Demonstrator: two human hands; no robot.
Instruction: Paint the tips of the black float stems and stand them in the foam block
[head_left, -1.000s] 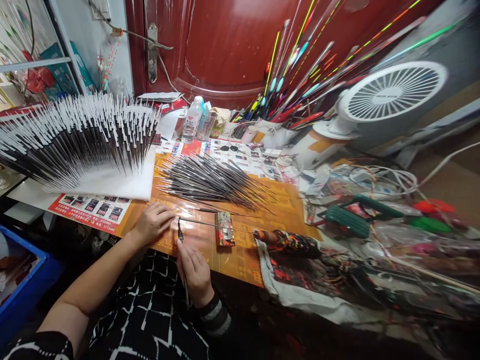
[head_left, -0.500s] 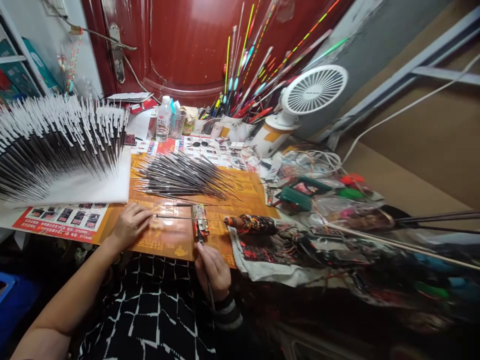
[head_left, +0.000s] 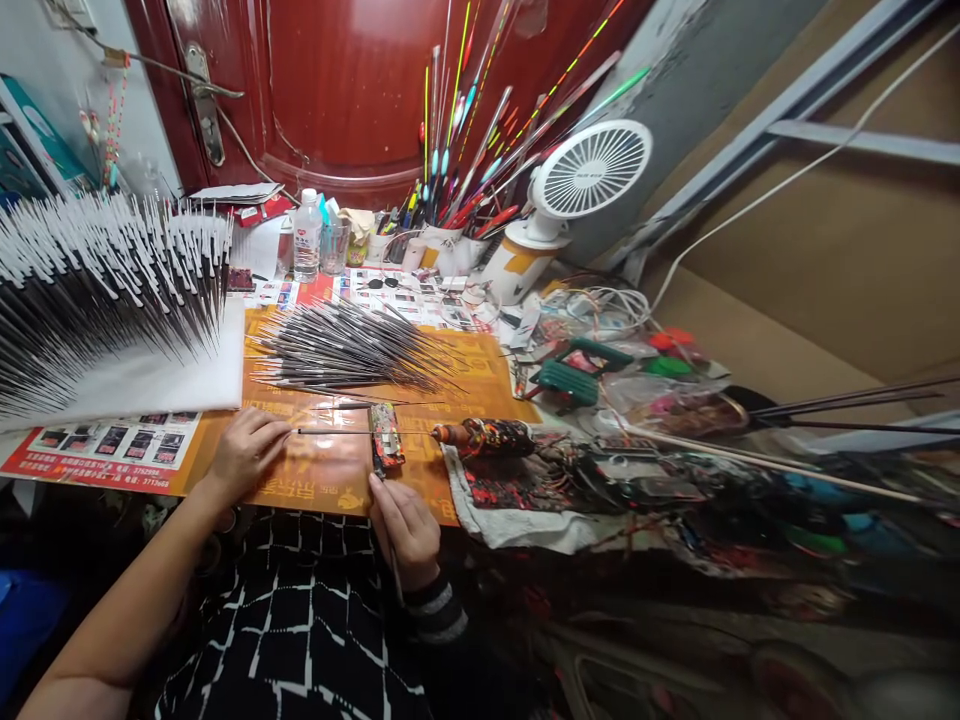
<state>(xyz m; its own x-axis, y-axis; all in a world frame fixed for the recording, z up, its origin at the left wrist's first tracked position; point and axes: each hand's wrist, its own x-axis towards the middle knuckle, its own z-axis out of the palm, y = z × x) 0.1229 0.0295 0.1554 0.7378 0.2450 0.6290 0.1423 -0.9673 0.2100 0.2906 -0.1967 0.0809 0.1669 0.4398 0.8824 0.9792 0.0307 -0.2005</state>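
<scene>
Thumb and fingers of the right hand (head_left: pixel 403 530) pinch a slim dark stick (head_left: pixel 395 572), its lower end pointing toward the person's body and its upper end hidden by the fingers. The left hand (head_left: pixel 247 455) lies open and relaxed, palm down, on an orange printed mat (head_left: pixel 337 480), its fingertips just beside the end of a thin rod (head_left: pixel 337 431). That rod lies level across the mat, between the hands' reach and a paint-spattered cylindrical handle (head_left: pixel 484 437), and passes close to a small patterned block (head_left: pixel 386 437), just above the right hand. Behind it, a loose pile of dark, needle-thin stems (head_left: pixel 349 350) covers the mat. To the left, many white-tipped stems bristle from a white foam slab (head_left: pixel 150 375). Farther back stand a plastic water bottle (head_left: pixel 306 238), a bunch of colourful fishing floats (head_left: pixel 457 130) and a white clip fan (head_left: pixel 592 170), beside a green-handled tool (head_left: pixel 568 383).
</scene>
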